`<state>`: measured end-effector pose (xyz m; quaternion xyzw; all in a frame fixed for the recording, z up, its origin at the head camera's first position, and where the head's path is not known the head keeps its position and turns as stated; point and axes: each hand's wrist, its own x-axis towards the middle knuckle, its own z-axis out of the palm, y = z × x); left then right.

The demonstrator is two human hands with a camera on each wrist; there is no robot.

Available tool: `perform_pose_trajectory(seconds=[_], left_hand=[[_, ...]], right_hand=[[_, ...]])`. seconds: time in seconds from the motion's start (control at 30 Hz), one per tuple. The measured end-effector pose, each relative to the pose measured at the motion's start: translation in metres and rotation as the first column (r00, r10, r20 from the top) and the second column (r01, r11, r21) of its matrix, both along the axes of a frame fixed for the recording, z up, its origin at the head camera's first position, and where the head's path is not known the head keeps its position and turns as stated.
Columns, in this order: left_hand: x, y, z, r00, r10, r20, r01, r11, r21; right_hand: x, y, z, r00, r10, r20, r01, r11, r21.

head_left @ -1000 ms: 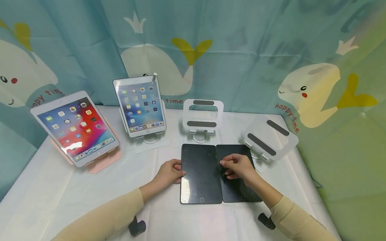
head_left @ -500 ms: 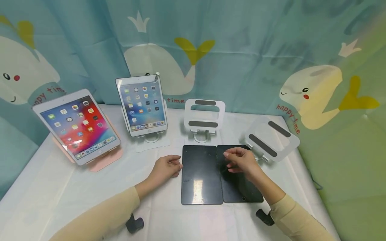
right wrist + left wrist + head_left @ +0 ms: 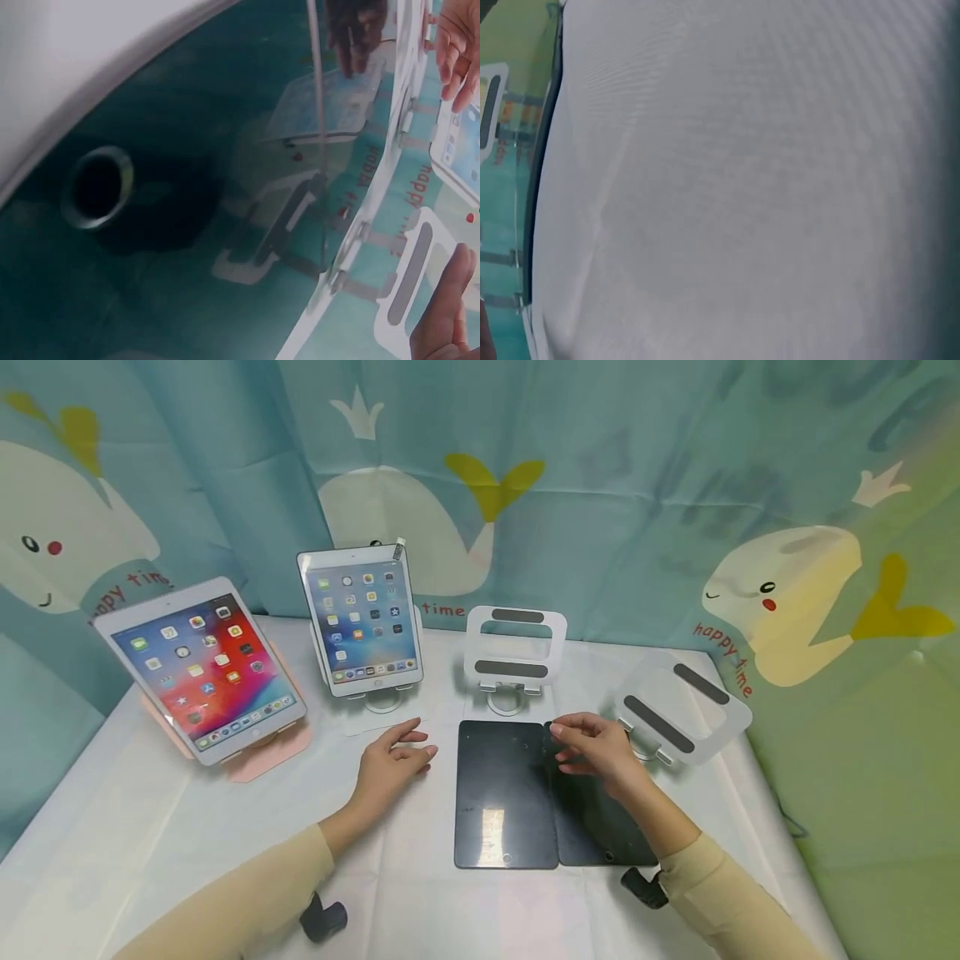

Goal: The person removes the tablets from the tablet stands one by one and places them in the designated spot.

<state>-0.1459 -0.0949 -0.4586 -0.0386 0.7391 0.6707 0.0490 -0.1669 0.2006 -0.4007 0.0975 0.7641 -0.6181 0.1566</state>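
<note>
Two black tablets lie side by side, screens up, on the white cloth: the left tablet (image 3: 504,802) and the right tablet (image 3: 596,822). My left hand (image 3: 386,772) hovers left of them with loosely bent, spread fingers and nothing in it. Over the right tablet is my right hand (image 3: 600,747), fingers bent, its fingertips overlapping the upper left corner in the head view. No held thing shows there. The right wrist view shows part of my right hand (image 3: 448,304), and farther off my left hand (image 3: 459,45), its fingers loose. Mostly cloth (image 3: 727,187) fills the left wrist view.
A lit tablet (image 3: 206,672) leans on a pink stand (image 3: 270,753) at left; another lit tablet (image 3: 362,622) stands beside it. Two white stands, the middle stand (image 3: 516,647) and the right stand (image 3: 686,710), hold nothing. A patterned curtain (image 3: 600,443) hangs behind the table.
My left hand has let go of the left tablet's edge and moved left and away from me. My right hand has shifted slightly toward the tablets' far edge. The tablets stay in place.
</note>
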Motion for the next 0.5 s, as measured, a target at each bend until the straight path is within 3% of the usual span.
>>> perform_pose_trajectory(seconds=[0.27, 0.5], left_hand=[[-0.002, -0.014, 0.014, 0.997, 0.032, -0.073, -0.039, 0.995, -0.094], [-0.005, -0.025, 0.025, 0.976, 0.049, -0.214, -0.083, 0.985, -0.154]], right_hand=[[-0.004, -0.012, 0.000, 0.998, 0.018, -0.067, -0.019, 0.999, -0.029], [-0.006, -0.020, -0.005, 0.971, 0.025, -0.239, -0.049, 0.994, -0.093]])
